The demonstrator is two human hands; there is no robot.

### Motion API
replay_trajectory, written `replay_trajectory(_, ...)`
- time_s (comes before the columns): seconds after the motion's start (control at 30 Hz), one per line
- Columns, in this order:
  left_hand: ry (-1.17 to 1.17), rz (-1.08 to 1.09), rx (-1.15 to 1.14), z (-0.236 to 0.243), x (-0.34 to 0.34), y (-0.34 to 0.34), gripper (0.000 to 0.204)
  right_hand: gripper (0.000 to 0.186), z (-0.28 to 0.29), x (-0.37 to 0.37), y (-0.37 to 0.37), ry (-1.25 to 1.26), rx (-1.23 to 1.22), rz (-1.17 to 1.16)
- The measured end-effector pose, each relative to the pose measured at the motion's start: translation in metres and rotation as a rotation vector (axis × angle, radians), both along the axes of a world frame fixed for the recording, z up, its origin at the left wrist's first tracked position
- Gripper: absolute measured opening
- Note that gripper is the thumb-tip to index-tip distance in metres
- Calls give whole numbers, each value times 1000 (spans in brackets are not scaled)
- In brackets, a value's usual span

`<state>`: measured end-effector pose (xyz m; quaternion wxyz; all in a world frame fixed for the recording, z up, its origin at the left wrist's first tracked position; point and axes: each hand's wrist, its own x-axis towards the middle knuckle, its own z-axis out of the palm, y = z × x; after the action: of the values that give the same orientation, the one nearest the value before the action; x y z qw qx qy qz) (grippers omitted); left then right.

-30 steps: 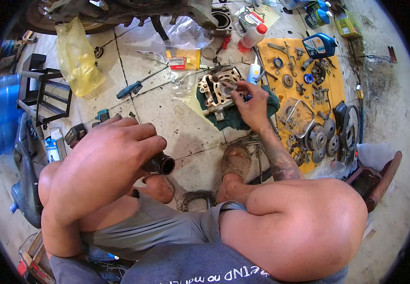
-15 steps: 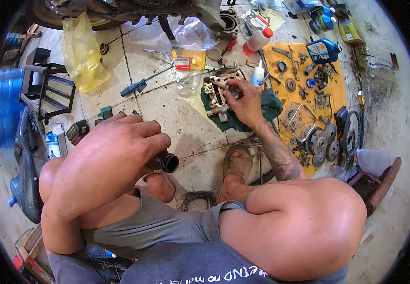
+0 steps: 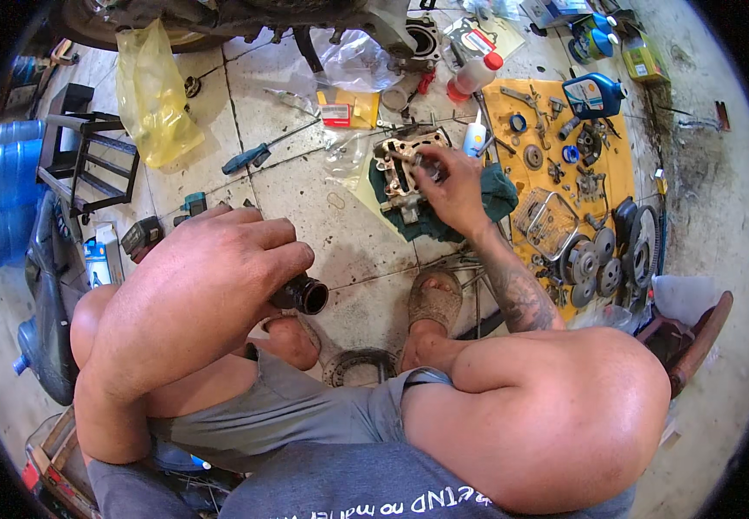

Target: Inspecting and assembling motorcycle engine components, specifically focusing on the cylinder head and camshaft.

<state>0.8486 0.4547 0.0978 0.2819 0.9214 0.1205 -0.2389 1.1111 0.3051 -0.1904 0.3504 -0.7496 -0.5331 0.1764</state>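
Note:
My left hand (image 3: 245,251) is closed round a short black tube-shaped part (image 3: 309,296), whose round open end points right. Most of that part is hidden behind the fingers, above my left foot. Farther off to the right, my right hand (image 3: 452,189) reaches over a metal engine cylinder head (image 3: 402,204). Thumb and fingertips are drawn together at its upper right side, and whatever they pinch is too small to make out. The head lies on a dark green cloth (image 3: 497,192) on the tiled floor.
Removed engine parts and gears (image 3: 582,259) lie on a yellow sheet (image 3: 614,173) to the right, with a wire basket (image 3: 547,227). Behind the head stand a white bottle (image 3: 475,138) and a red-capped bottle (image 3: 473,78). A screwdriver (image 3: 246,159) lies left of centre.

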Motion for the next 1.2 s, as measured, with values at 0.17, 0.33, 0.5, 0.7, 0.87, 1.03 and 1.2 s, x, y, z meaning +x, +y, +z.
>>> replay_trajectory(0.17,-14,-5,1,-3,-2,0,41,28,4,-3,4,-17,-35,38)
replay_trajectory(0.33,2,-6,5,-2,1,-1,43,28,0,12,1,-1,-67,-53)
replay_trajectory(0.5,4,7,1,-1,-1,0,44,30,12,13,-16,-88,-56,83)
replay_trajectory(0.7,0,9,11,-1,-2,0,43,30,14,17,-15,-53,-97,28)
replay_trajectory(0.87,-6,-20,-2,0,4,0,43,30,2,19,0,-14,-24,19)
replay_trajectory(1.03,-21,-8,0,1,0,2,44,30,8,17,-25,-21,-80,30)
replay_trajectory(1.2,4,1,0,-1,2,1,44,30,10,15,-20,-29,-85,6)
